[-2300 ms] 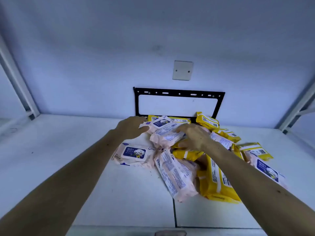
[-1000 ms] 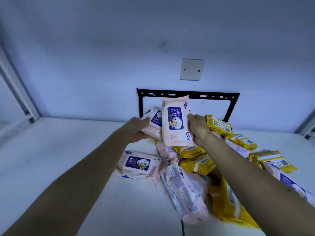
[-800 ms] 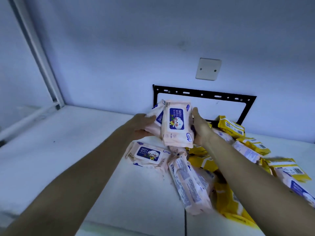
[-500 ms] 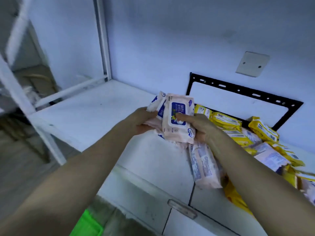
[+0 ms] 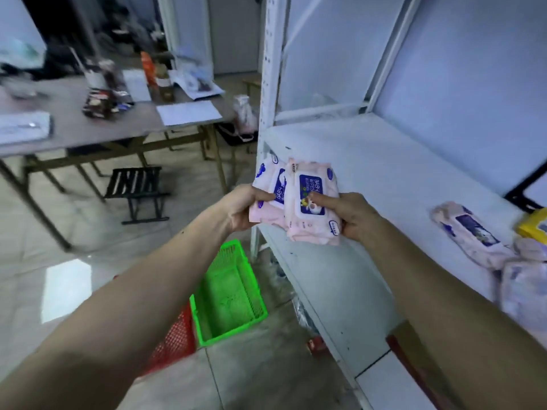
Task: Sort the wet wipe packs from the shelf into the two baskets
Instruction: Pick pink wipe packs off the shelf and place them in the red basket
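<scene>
My left hand (image 5: 244, 207) grips a pink wet wipe pack (image 5: 268, 192) and my right hand (image 5: 352, 216) grips a second pink pack (image 5: 310, 208), its blue label facing me. Both packs are held side by side over the front left corner of the white shelf (image 5: 370, 179). Below them on the floor stands an empty green basket (image 5: 229, 294), with a red basket (image 5: 174, 341) touching its left side, mostly hidden by my left arm. More pink packs (image 5: 470, 232) and a yellow pack (image 5: 534, 226) lie on the shelf at the right.
A white shelf post (image 5: 268, 84) rises just behind the held packs. A cluttered grey table (image 5: 97, 128) and a black folding stool (image 5: 136, 187) stand to the left on the tiled floor. A black frame (image 5: 524, 184) leans on the shelf's back wall.
Both hands lifted a pink pack each from the pile and carried them left to the shelf's front corner. My view swung left and down, bringing the baskets and room into sight.
</scene>
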Demonstrator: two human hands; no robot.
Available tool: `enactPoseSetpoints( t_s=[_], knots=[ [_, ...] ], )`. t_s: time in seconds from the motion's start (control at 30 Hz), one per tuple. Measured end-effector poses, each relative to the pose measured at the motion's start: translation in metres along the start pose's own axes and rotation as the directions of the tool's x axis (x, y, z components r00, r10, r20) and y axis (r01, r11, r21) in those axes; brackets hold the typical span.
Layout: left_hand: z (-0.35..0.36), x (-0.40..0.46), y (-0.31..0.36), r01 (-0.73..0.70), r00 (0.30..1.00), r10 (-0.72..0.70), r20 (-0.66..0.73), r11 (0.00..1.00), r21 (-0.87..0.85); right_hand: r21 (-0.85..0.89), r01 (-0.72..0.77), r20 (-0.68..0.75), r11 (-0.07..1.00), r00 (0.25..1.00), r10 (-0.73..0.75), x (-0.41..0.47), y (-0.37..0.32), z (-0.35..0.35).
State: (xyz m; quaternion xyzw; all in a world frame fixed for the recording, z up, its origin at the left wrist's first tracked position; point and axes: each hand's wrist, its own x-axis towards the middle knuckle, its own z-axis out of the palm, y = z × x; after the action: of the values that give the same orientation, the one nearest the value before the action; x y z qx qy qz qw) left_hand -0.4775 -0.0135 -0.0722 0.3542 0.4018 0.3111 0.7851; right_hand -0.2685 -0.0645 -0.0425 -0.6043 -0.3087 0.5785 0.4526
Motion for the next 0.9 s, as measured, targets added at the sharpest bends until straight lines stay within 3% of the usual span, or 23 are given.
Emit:
enactPoseSetpoints(
  t_s=[0.17, 0.43, 0.67, 0.9],
  knots=[
    [-0.120, -0.048, 0.012, -0.047, 0.976, 0.033, -0.214, 0.997, -0.062, -0.055, -0.044, 0.163, 0.998, 0.985, 0.053, 0.038, 0.033, 0.127],
    [-0.295, -0.081, -0.022, 0.013, 0.893, -0.092, -0.441, 0.984, -0.179, -0.167, -0.206, 0.221, 0.964, 0.945, 0.240, 0.105, 0.129, 0.287],
    [-0.419, -0.060, -0.113, 0.018, 0.779, -0.211, -0.590, 0.949, -0.315, -0.325, -0.337, 0.253, 0.884, 0.870, 0.424, 0.180, 0.249, 0.371],
    [-0.537, 0.000, -0.265, 0.038, 0.649, -0.341, -0.680, 0.907, -0.419, -0.414, -0.422, 0.175, 0.807, 0.833, 0.525, 0.266, 0.430, 0.416]
  ],
)
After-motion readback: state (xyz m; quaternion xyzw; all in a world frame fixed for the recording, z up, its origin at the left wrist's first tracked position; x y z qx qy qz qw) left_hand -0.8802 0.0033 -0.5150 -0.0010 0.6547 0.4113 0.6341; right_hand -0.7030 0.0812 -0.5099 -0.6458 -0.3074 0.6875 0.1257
